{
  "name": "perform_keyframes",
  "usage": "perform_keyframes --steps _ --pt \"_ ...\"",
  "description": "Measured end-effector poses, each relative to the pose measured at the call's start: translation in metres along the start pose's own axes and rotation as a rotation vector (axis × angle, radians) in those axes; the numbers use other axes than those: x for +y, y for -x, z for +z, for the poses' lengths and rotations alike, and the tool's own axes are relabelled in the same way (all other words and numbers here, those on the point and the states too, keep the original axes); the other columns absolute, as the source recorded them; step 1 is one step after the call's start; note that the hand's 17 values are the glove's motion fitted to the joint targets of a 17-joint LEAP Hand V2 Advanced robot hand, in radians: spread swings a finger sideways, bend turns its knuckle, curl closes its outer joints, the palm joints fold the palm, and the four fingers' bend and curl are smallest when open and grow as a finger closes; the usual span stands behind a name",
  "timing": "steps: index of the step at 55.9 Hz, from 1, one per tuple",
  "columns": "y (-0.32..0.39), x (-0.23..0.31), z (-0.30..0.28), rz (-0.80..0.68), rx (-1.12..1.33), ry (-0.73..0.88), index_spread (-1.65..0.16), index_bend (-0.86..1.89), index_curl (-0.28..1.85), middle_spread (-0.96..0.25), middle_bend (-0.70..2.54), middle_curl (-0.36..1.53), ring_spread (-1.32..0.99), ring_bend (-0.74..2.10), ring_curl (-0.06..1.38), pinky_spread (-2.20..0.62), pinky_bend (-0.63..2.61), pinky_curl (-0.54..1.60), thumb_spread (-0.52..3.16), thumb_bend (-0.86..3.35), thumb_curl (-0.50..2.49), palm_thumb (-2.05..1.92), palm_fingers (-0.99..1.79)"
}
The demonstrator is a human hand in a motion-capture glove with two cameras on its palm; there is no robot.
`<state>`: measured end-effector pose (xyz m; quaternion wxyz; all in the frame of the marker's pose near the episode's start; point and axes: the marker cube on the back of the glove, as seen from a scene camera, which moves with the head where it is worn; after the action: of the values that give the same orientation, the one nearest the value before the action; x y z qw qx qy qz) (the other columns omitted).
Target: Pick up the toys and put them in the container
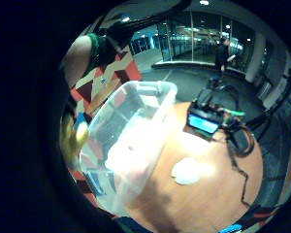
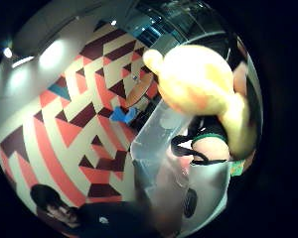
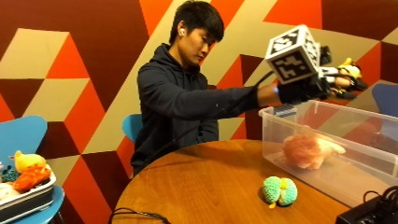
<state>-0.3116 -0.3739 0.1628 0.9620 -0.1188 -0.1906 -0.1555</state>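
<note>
Outside view: right hand (image 3: pixel 311 88) grasping yellow toy (image 3: pixel 348 74) above clear container (image 3: pixel 373 140).

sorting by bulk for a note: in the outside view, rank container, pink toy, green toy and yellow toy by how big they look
1. container, by far largest
2. pink toy, inside it
3. green toy, on the table; nearer the camera, so unsure against the pink one
4. yellow toy, mostly hidden in the right hand, so unsure

the person (image 3: pixel 180 102) wears a dark hooded sweatshirt with long sleeves, a black glove on the right hand (image 3: pixel 304 89), possibly a white earbud.
</note>
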Motion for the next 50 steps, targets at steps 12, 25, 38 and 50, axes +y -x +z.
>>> perform_keyframes --steps 12,25,38,50 --pt "-0.009 -0.011 0.061 0.028 0.158 0.251 -0.13 0.40 0.64 -0.10 0.24 0.56 -0.13 0.35 0.22 -0.02 0.78 0.40 1.21 -0.08 0.59 0.31 -0.25" --pt "-0.028 0.014 0.018 0.022 0.190 0.260 -0.19 0.26 0.52 -0.01 0.14 0.45 -0.05 0.19 0.20 0.00 0.67 0.37 1.23 -0.02 0.47 0.20 -0.10" --pt "-0.081 0.062 -0.032 0.077 0.264 0.305 -0.23 0.22 0.50 -0.01 0.20 0.43 -0.03 0.20 0.21 0.01 0.62 0.34 1.33 0.00 0.41 0.19 0.03" --pt "-0.143 0.097 -0.005 0.180 0.370 0.470 -0.25 0.17 0.47 -0.01 0.19 0.43 -0.04 0.24 0.23 0.01 0.64 0.35 1.42 0.03 0.40 0.27 0.08"
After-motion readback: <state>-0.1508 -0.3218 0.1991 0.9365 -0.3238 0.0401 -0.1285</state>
